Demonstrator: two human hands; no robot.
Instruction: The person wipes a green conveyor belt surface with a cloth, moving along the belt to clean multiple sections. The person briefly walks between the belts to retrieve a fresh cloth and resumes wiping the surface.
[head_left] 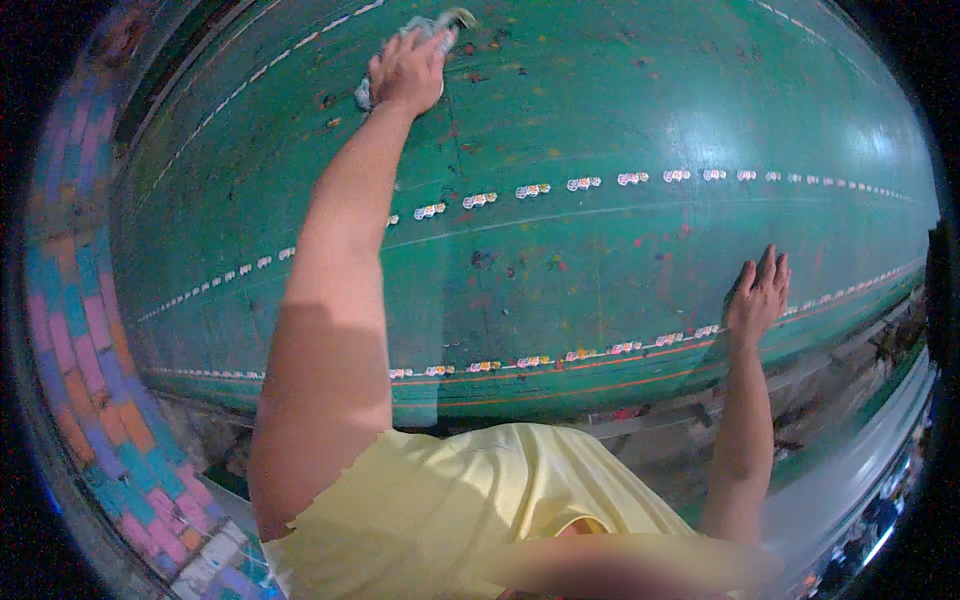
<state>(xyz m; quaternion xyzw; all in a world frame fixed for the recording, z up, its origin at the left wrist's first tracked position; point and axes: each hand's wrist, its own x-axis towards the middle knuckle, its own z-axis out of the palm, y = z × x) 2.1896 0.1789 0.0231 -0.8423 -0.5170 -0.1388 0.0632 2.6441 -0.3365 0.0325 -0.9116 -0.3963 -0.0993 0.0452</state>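
Note:
A long green table (600, 120), stained with paint spots and crossed by rows of small coloured printed marks (530, 190), fills the view. My left hand (408, 68) is stretched far across it and presses a crumpled whitish cloth (432, 25) against the surface. The cloth shows mostly beyond and under the fingers. My right hand (757, 295) lies flat on the table near its front edge, fingers together and pointing away, holding nothing.
A second row of printed marks (560, 356) runs along the table's front edge above an orange line. A wall of coloured bricks (75, 330) curves down the left side. A pale rail or ledge (860, 440) runs at the lower right.

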